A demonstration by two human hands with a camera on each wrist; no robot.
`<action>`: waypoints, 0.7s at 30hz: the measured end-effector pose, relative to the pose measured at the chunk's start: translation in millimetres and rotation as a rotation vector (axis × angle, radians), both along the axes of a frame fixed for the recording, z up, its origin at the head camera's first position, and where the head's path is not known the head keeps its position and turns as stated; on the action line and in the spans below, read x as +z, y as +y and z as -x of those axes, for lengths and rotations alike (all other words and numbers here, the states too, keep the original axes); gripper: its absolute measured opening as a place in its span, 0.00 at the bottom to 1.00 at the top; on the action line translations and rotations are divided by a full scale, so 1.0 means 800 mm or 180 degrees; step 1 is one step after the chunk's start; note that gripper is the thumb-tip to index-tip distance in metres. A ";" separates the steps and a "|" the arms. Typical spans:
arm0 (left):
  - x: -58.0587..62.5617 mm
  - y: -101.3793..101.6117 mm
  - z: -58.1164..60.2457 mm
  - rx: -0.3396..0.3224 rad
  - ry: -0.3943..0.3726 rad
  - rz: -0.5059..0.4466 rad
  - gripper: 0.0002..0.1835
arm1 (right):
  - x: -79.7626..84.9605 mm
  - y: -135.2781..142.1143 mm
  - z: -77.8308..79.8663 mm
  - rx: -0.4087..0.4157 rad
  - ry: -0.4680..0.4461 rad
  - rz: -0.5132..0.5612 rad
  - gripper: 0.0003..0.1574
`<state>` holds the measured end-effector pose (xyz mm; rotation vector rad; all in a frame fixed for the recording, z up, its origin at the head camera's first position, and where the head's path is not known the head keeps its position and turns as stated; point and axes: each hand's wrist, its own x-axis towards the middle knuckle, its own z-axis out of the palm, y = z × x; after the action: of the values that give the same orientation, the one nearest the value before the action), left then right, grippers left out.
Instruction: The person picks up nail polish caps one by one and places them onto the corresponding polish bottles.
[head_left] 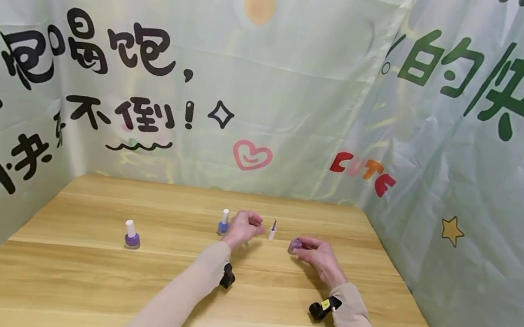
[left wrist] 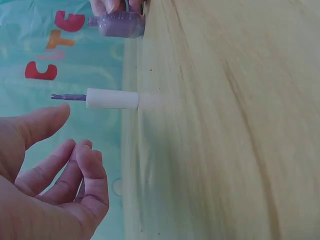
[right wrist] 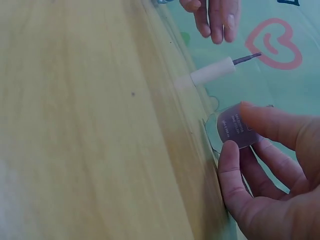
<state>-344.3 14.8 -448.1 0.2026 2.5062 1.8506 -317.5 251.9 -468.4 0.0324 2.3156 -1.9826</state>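
A white nail polish cap (head_left: 272,234) stands upside down on the table, its purple-coated brush pointing up. My left hand (head_left: 244,228) is just left of the cap, fingers relaxed and apart from it; the left wrist view shows nothing between thumb and fingers. With thumb and fingers, my right hand (head_left: 321,256) holds an uncapped mauve nail polish bottle (right wrist: 235,127) at its sides. The bottle is upright, at or just over the table top; I cannot tell if it touches. A blue nail polish bottle (head_left: 223,224) with a white cap stands behind the left hand's wrist side.
Farther left on the wooden table (head_left: 80,283) stands a capped purple nail polish bottle (head_left: 132,237). Printed cloth curtains (head_left: 298,108) hang along the back and both sides of the table. Each wrist wears a small black camera.
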 end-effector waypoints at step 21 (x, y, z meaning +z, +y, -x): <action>-0.012 0.028 0.014 -0.0196 -0.0251 -0.0085 0.12 | -0.001 -0.008 0.002 -0.0258 0.0130 -0.0439 0.25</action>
<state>-355.4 37.0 -457.9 0.2007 2.3972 1.8325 -318.9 245.3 -469.1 0.0981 2.5116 -1.8720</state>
